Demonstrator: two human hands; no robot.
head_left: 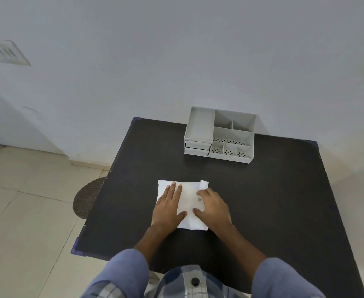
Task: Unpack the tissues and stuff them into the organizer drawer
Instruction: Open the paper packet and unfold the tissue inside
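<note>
A white tissue (189,195) lies spread flat on the black table (262,190), near its middle. My left hand (169,206) rests flat on the tissue's left part, fingers stretched out. My right hand (213,208) lies on its right part with the fingers curled down onto the paper; a grip on it cannot be made out. The grey organizer (219,135) stands at the table's far edge. Two shallow drawers (197,147) sit shut at its lower left, under an open tray.
The organizer's right side has several open compartments. The table stands against a white wall. A round dark stool (88,198) shows beside the table's left edge, over a tiled floor. The table's right half holds nothing.
</note>
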